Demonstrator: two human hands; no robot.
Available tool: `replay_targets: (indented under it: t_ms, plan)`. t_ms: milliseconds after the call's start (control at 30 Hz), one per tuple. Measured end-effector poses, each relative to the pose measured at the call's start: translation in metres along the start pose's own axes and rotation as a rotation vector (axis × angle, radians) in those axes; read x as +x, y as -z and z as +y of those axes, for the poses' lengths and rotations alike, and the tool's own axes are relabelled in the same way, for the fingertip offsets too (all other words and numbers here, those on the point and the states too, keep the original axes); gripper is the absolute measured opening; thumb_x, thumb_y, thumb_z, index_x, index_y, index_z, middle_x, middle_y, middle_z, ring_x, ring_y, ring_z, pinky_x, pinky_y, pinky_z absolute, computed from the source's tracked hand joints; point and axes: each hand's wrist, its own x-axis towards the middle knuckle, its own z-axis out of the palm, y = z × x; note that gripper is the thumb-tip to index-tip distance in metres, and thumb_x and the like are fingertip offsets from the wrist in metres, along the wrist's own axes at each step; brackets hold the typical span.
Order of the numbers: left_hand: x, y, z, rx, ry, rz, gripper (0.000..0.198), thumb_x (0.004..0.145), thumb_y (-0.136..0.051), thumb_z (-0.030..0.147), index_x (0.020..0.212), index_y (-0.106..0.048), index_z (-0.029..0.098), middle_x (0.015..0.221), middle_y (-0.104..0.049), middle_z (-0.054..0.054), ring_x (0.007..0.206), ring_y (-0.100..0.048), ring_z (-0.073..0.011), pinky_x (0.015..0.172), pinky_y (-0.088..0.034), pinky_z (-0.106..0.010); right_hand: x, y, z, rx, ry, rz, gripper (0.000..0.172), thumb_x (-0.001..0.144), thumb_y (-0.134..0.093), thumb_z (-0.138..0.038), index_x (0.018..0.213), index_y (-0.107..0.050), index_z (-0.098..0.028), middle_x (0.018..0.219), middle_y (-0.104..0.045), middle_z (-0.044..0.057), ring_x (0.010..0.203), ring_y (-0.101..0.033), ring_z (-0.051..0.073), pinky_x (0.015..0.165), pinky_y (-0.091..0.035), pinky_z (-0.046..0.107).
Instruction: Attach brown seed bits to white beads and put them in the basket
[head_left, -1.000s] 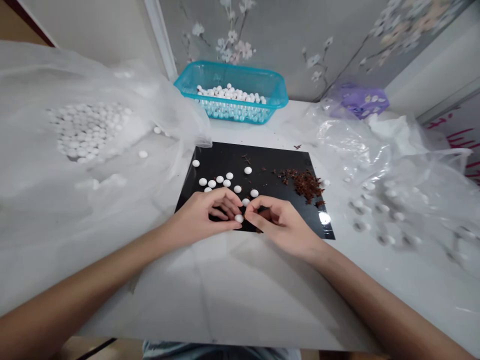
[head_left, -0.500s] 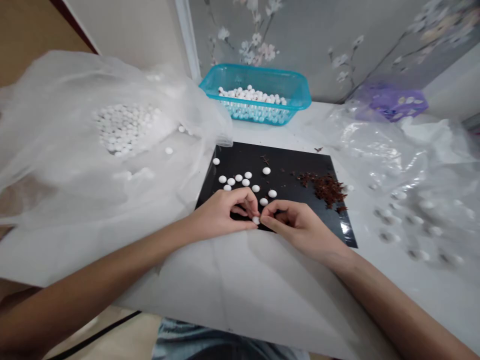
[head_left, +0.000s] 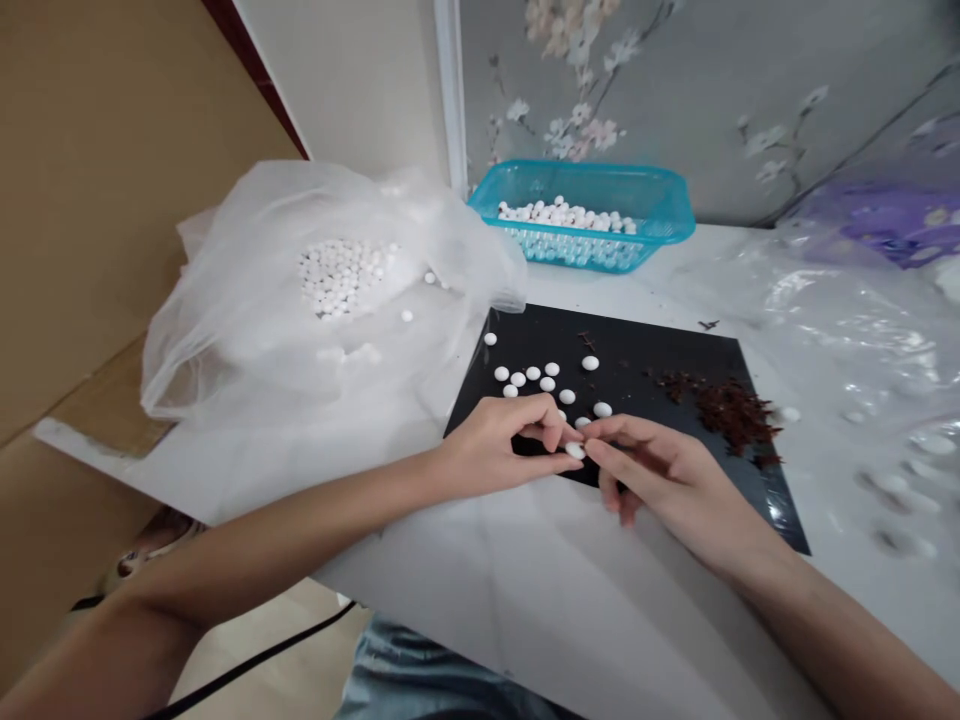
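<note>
Two bare hands meet at the near edge of a black mat (head_left: 637, 340) on a white table (head_left: 465, 575); the left hand (head_left: 510, 450) holds a small white ball (head_left: 575, 450) pinched between thumb and fingertips, just over the mat's near edge; the right hand (head_left: 667, 480) comes from the right, its thumb and forefinger narrowed at the ball's right end, though whether anything sits between them I cannot tell; its other fingers curl loosely below.

Loose white balls (head_left: 590, 363) lie on the mat, mostly on its left half; a heap of reddish-brown pieces (head_left: 735, 412) covers part of its right side, spilling slightly past the edge; beyond the mat, at the far side of the table, stands a blue basket (head_left: 585, 170) partly filled with more white balls; to the left, a translucent bag (head_left: 247, 260) shows a cluster of them; to the right lies crinkled clear plastic (head_left: 825, 290), near a purple item (head_left: 900, 225).
</note>
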Motion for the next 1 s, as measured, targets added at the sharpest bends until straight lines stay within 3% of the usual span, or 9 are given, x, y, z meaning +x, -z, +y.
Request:
replay_targets:
  t_ms: [200, 467, 733, 800, 933, 1000]
  plan:
    - [-0.004, -0.002, 0.0, 0.214, -0.041, -0.028, 0.029, 0.081, -0.061, 0.029, 0.064, -0.039, 0.018, 0.077, -0.066, -0.001, 0.077, -0.065, -0.011, 0.066, -0.049, -0.019, -0.002, -0.002, -0.004, 0.006, -0.041, -0.1, 0.045, 0.08, -0.055, -0.054, 0.099, -0.066, -0.014, 0.051, -0.051, -0.002, 0.043, -0.051, 0.01, 0.039, -0.048, 0.021]
    - [-0.005, 0.002, -0.004, 0.336, -0.156, -0.091, 0.022, 0.087, -0.052, 0.026, 0.068, -0.042, 0.019, 0.082, -0.065, -0.003, 0.079, -0.063, -0.0106, 0.067, -0.048, -0.02, -0.001, -0.007, -0.003, -0.033, 0.081, -0.008, 0.034, 0.081, -0.056, -0.047, 0.088, -0.068, -0.016, 0.059, -0.057, 0.001, 0.05, -0.054, 0.01, 0.049, -0.052, 0.023]
    - [-0.004, 0.005, -0.004, 0.449, -0.223, -0.063, 0.02, 0.086, -0.053, 0.026, 0.07, -0.044, 0.019, 0.079, -0.067, -0.001, 0.079, -0.065, -0.0104, 0.067, -0.048, -0.019, 0.0, -0.006, -0.004, -0.148, 0.116, 0.012, 0.034, 0.083, -0.052, -0.046, 0.09, -0.067, -0.017, 0.059, -0.057, 0.0, 0.044, -0.048, 0.008, 0.041, -0.04, 0.021]
    - [-0.002, 0.008, -0.002, 0.512, -0.243, -0.039, 0.019, 0.083, -0.058, 0.03, 0.071, -0.047, 0.019, 0.08, -0.068, -0.001, 0.077, -0.065, -0.0111, 0.066, -0.048, -0.02, 0.002, 0.005, -0.004, -0.214, 0.136, 0.093, 0.033, 0.082, -0.053, -0.047, 0.088, -0.066, -0.017, 0.058, -0.056, 0.0, 0.043, -0.046, 0.009, 0.041, -0.037, 0.022]
    - [0.005, 0.015, -0.001, 0.703, -0.25, 0.011, 0.011, 0.082, -0.059, 0.03, 0.08, -0.057, 0.019, 0.083, -0.068, 0.0, 0.078, -0.065, -0.0112, 0.068, -0.049, -0.021, 0.01, 0.042, 0.005, -0.554, 0.286, 0.6, 0.02, 0.081, -0.056, -0.037, 0.085, -0.065, -0.019, 0.072, -0.062, 0.003, 0.051, -0.048, 0.011, 0.052, -0.041, 0.027]
    - [0.008, 0.017, -0.002, 0.756, -0.202, 0.018, 0.009, 0.083, -0.058, 0.028, 0.086, -0.06, 0.02, 0.088, -0.068, 0.0, 0.082, -0.064, -0.0113, 0.069, -0.049, -0.022, 0.015, 0.058, 0.012, -0.759, 0.333, 0.703, 0.015, 0.078, -0.058, -0.029, 0.085, -0.065, -0.019, 0.084, -0.063, 0.006, 0.057, -0.051, 0.013, 0.058, -0.043, 0.03]
